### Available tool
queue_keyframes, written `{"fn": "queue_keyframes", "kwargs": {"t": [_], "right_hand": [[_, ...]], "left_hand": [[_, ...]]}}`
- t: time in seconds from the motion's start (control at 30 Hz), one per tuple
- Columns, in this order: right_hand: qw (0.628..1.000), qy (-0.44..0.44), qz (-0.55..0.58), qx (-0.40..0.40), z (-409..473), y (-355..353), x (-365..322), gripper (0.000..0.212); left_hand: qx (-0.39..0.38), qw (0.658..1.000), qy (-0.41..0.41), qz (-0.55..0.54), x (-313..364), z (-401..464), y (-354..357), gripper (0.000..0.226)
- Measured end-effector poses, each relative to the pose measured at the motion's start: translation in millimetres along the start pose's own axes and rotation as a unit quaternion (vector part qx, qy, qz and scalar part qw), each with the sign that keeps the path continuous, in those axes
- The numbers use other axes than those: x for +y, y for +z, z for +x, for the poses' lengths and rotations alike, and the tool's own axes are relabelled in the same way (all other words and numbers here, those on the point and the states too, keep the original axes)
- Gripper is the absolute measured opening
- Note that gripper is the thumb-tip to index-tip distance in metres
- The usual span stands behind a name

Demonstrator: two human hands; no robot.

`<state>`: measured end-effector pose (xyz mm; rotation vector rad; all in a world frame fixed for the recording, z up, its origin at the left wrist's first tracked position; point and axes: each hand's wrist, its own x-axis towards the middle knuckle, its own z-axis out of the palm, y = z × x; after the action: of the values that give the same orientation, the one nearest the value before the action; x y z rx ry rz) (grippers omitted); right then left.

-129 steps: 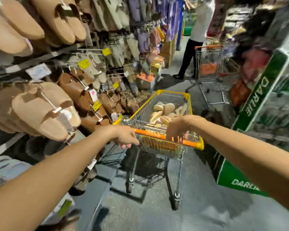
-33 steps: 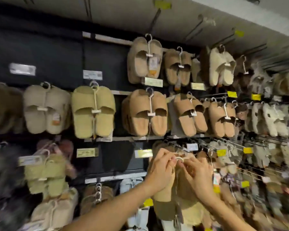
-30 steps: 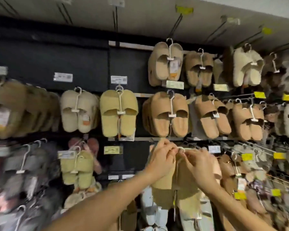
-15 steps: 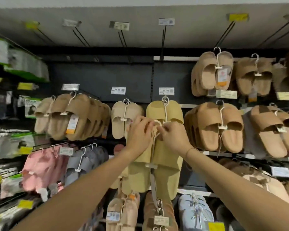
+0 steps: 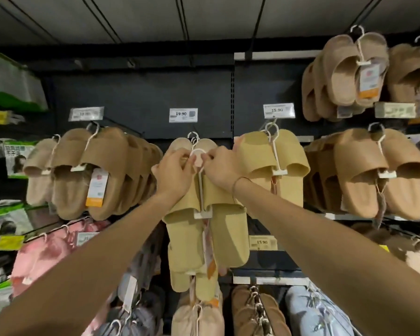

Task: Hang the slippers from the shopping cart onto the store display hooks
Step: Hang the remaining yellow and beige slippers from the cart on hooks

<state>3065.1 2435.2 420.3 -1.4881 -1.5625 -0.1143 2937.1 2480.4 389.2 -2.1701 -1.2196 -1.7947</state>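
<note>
A pair of yellow slippers (image 5: 204, 229) is held up against the display wall, hanging toes-down from a white plastic hanger (image 5: 200, 190) whose clip joins the two slippers just below the hands. The curved top of the hanger is pinched between both hands: the left hand (image 5: 174, 175) is curled round it from the left, and the right hand (image 5: 220, 169) is closed on it from the right, the fingertips of the two hands almost touching. A thin bracelet (image 5: 238, 187) is seen on the right wrist.

The hanger's top is raised to just below the hooks of a beige pair (image 5: 192, 145) already hung under the price tag (image 5: 183, 115) marked 19.90; whether it has caught on the display hook cannot be told, since that spot is covered by the fingers.

Just right of the right hand, another yellow pair (image 5: 274, 163) is hung under a tag marked 15.90. To the left, a row of brown slippers (image 5: 102, 173) is packed on one hook, and further brown pairs (image 5: 378, 170) are hung at the right. Pink slippers (image 5: 49, 255) are seen lower left and pale blue ones (image 5: 310, 314) lower right.
</note>
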Motion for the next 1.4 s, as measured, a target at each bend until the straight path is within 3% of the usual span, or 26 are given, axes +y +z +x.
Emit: {"fn": "queue_keyframes", "kwargs": {"t": [0.23, 0.33, 0.47, 0.67, 0.77, 0.93, 1.17, 1.27, 1.4], "right_hand": [[0.993, 0.000, 0.079, 0.087, 95, 55, -10, 0.043], [0.988, -0.038, 0.084, 0.125, 122, 69, -12, 0.029], [0.982, -0.078, 0.086, 0.149, 137, 85, -12, 0.027], [0.948, -0.192, 0.062, 0.245, 146, 102, 12, 0.025], [0.940, -0.202, 0.064, 0.269, 151, 101, 19, 0.024], [0.963, -0.135, 0.033, 0.232, 171, 100, 23, 0.030], [0.983, -0.064, -0.024, 0.171, 193, 125, 47, 0.036], [0.977, -0.085, -0.074, 0.180, 193, 133, 53, 0.034], [0.955, -0.145, -0.154, 0.208, 176, 139, 65, 0.029]], "left_hand": [[0.025, 0.998, 0.014, -0.060, -59, 106, 26, 0.023], [0.063, 0.993, 0.026, -0.092, -71, 131, 31, 0.019], [0.085, 0.989, 0.025, -0.119, -87, 148, 43, 0.018], [0.101, 0.976, 0.121, -0.151, -99, 150, 53, 0.018], [0.115, 0.974, 0.150, -0.129, -92, 152, 56, 0.022], [0.075, 0.979, 0.061, -0.179, -89, 169, 71, 0.014], [0.035, 0.997, 0.070, 0.014, -119, 173, 105, 0.035], [0.009, 0.990, 0.121, 0.075, -130, 164, 115, 0.033], [-0.015, 0.988, 0.107, 0.112, -134, 151, 124, 0.050]]}}
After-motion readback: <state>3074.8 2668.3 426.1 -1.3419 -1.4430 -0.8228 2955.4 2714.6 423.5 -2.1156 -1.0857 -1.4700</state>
